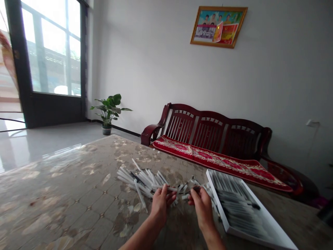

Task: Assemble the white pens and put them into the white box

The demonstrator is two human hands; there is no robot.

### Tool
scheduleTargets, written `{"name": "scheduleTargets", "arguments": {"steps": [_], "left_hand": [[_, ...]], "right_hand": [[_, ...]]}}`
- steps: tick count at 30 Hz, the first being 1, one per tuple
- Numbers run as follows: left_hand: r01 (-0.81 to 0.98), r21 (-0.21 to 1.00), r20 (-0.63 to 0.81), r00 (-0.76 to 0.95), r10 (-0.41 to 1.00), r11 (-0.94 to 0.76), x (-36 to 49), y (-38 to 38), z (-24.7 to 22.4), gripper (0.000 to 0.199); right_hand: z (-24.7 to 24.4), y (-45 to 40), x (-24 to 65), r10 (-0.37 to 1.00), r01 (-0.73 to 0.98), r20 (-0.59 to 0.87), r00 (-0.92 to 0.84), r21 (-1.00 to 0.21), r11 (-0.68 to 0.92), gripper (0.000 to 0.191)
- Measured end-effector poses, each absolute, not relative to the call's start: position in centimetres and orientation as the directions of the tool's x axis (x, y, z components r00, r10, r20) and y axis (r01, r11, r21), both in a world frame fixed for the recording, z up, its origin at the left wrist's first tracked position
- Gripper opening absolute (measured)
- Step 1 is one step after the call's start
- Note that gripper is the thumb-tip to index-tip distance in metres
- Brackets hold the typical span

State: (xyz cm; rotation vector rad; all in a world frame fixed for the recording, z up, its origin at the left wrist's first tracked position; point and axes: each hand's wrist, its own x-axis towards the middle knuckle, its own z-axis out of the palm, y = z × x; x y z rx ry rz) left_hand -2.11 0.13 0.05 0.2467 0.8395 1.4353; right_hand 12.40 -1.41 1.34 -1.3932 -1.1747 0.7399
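Observation:
My left hand (161, 205) pinches a pale, translucent tube (166, 188) above the table, its end pointing toward my right hand. My right hand (201, 205) is closed, fingertips together around a small dark piece (197, 189) that is hard to make out. A loose pile of whitish tubes (145, 178), some dark among them, lies left of and behind my left hand. Small clear and dark pieces (184, 188) are scattered behind and between the hands. At the right, a white box (270, 215) holds rows of dark-and-clear slender items (234, 198).
The table (78, 201) has a patterned brown cover. Behind it stand a dark red wooden bench (208, 132) with a red patterned cloth (203, 152) and a potted plant (107, 111). A framed picture (218, 27) hangs on the wall; a glass door (54, 66) is at left.

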Motion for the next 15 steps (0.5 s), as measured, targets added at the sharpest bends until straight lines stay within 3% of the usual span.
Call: {"name": "scheduleTargets", "arguments": {"steps": [2, 5, 15], "left_hand": [[-0.783, 0.595, -0.374, -0.073, 0.925, 0.179, -2.1, 0.0, 0.1, 0.013], [-0.804, 0.565, -0.385, -0.058, 0.921, 0.185, -2.2, 0.1, 0.0, 0.013], [-0.793, 0.55, -0.363, 0.055, 0.93, 0.262, -1.7, -0.5, 0.1, 0.014]], "right_hand": [[1.0, -1.5, 11.8, 0.918, 0.073, 0.176, 0.356, -0.984, 0.16, 0.038], [0.8, -1.5, 10.9, 0.917, 0.011, 0.174, 0.359, -0.983, 0.182, 0.038], [0.3, -1.6, 9.8, 0.94, 0.094, 0.207, 0.272, -0.978, 0.188, 0.036]]}}
